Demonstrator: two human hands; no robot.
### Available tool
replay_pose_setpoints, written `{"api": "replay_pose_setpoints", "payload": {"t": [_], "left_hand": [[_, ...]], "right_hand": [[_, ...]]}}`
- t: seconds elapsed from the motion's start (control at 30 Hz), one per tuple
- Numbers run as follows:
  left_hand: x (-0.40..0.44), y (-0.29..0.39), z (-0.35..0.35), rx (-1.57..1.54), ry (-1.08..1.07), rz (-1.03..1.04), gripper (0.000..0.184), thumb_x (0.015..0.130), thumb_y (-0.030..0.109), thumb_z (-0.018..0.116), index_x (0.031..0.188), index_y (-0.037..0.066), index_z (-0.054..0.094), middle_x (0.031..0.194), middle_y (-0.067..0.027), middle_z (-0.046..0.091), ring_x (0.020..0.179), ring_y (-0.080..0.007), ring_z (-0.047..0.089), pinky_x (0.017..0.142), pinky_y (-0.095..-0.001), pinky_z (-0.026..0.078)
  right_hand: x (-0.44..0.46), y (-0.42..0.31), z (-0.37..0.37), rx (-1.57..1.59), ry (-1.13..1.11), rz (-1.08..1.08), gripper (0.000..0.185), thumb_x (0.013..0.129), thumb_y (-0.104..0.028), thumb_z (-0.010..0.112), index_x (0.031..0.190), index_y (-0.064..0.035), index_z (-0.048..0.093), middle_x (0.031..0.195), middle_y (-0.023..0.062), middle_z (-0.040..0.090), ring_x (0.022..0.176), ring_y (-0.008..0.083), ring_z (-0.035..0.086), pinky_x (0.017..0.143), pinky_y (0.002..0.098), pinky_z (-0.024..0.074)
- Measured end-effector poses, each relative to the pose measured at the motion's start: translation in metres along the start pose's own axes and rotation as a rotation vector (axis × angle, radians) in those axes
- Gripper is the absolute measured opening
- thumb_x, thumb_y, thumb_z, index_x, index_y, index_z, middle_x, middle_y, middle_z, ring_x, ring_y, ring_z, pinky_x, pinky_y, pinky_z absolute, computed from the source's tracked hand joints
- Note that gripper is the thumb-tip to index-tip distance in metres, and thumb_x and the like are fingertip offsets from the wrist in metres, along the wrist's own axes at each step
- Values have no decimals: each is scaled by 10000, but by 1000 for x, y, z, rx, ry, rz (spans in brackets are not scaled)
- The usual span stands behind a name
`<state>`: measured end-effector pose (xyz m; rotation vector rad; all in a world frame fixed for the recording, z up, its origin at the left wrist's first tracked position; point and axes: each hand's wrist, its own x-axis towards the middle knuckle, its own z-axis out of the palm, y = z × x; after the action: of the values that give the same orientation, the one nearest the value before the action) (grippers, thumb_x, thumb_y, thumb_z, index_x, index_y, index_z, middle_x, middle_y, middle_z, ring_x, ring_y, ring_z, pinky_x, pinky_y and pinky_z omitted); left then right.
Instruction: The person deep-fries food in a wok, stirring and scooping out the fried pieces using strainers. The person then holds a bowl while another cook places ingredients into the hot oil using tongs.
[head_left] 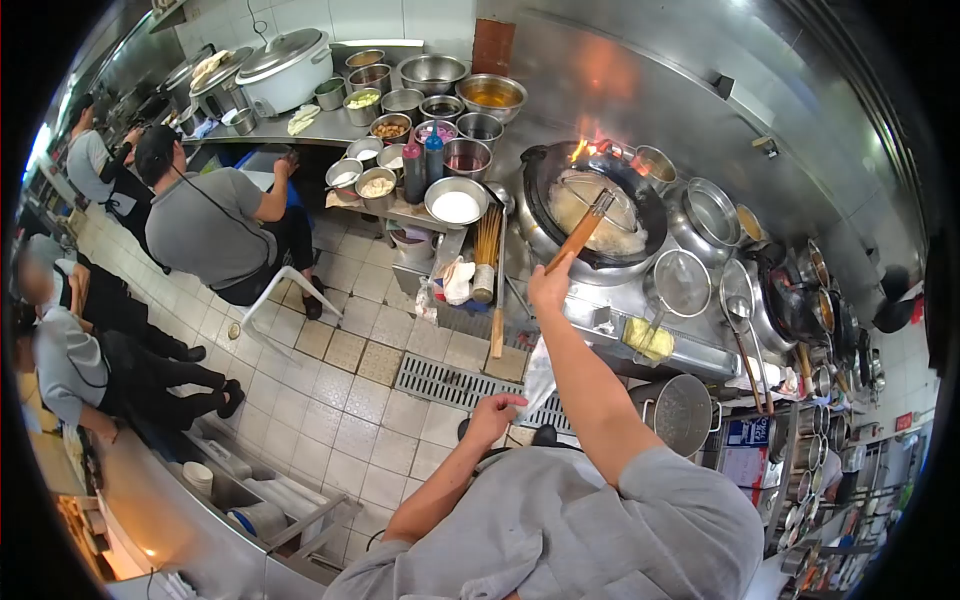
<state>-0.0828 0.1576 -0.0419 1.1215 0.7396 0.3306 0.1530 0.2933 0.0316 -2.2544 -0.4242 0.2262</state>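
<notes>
My right hand (552, 285) is closed around the wooden handle (578, 238) of a wok tool with a rounded metal head. That head rests in pale, foamy contents inside a dark wok (535, 190), and its exact kind is hard to make out. Flames (590, 148) rise at the wok's far rim. Lower down, in front of my body, my left hand (495, 415) has its fingers curled at the edge of a white cloth (540, 375); my right arm is close beside the cloth. A round strainer (682, 283) lies to the right of the wok.
Left of the wok stand a white powder bowl (457, 203), squeeze bottles (433, 155) and several ingredient tins. A bamboo wok brush (486, 250) stands at the counter edge. A pot (682, 415) sits by my right side. A seated co-worker (215, 225) and others are at left.
</notes>
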Motion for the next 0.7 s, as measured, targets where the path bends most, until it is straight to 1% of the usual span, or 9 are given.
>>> {"api": "replay_pose_setpoints", "payload": {"t": [0.07, 0.2, 0.3, 0.4, 0.5, 0.6, 0.63, 0.67, 0.7], "left_hand": [[-3, -12, 0, -69, 10, 21, 344, 798, -73, 516, 1081, 7, 694, 829, 2, 638, 726, -79, 525, 675, -222, 426], [-21, 6, -2, -13, 46, 15, 389, 796, -99, 512, 1114, 24, 699, 843, -10, 649, 743, -75, 538, 690, -210, 435], [-29, 18, 1, 48, 69, 10, 348, 801, -53, 571, 1110, 38, 705, 839, -12, 660, 730, -72, 552, 689, -211, 449], [-33, 34, 4, 161, 47, -22, 308, 812, 39, 634, 1111, 42, 706, 813, -4, 665, 705, -77, 563, 672, -223, 461], [-23, 25, 14, 156, 53, 46, 257, 833, 76, 644, 1078, 28, 705, 794, -8, 664, 701, -76, 569, 659, -228, 464], [-13, 23, 30, 227, 127, 131, 214, 863, 137, 653, 1028, 5, 688, 783, -39, 671, 694, -85, 577, 648, -245, 468], [-10, 22, 35, 259, 134, 142, 214, 874, 166, 647, 1005, -1, 678, 779, -57, 669, 688, -97, 580, 644, -256, 468], [-7, 21, 38, 294, 142, 155, 225, 886, 195, 642, 983, -6, 667, 775, -75, 668, 683, -108, 582, 640, -268, 469], [-4, 21, 42, 328, 152, 169, 245, 897, 224, 637, 960, -12, 657, 771, -94, 666, 677, -120, 584, 636, -279, 469]], "right_hand": [[4, 6, 25, 4, -82, 56, 904, 840, -182, 614, 1515, -42, 30, 1138, 359, 541, 1081, 469, 558, 969, 468, 440], [4, 23, 46, -30, -225, 98, 940, 822, -150, 596, 1519, -52, -27, 1256, 394, 439, 1169, 458, 503, 1044, 436, 388], [7, 40, 48, -65, -228, 21, 924, 817, -142, 598, 1521, -40, 10, 1257, 352, 475, 1126, 461, 521, 1020, 436, 403], [-4, 37, 14, -145, -228, -113, 768, 823, -150, 605, 1486, -19, 239, 1217, 266, 532, 1090, 422, 542, 961, 437, 430], [-37, 60, -48, 102, -213, -334, 528, 828, -111, 595, 1330, -2, 477, 1131, 203, 561, 1031, 389, 555, 897, 430, 449], [-83, 124, -122, 11, -94, -711, 340, 813, 2, 551, 1153, -10, 560, 995, 195, 537, 904, 362, 555, 796, 415, 463], [-103, 150, -150, 3, -210, -577, 350, 811, 10, 554, 1159, -16, 561, 1000, 190, 536, 904, 370, 551, 799, 412, 466], [-115, 186, -172, -84, -216, -619, 376, 796, 6, 562, 1170, -36, 562, 1085, 199, 542, 977, 404, 567, 786, 443, 490], [-133, 216, -198, -126, -239, -597, 394, 778, 39, 547, 1167, -22, 558, 1001, 193, 526, 897, 383, 557, 774, 426, 480]]}}
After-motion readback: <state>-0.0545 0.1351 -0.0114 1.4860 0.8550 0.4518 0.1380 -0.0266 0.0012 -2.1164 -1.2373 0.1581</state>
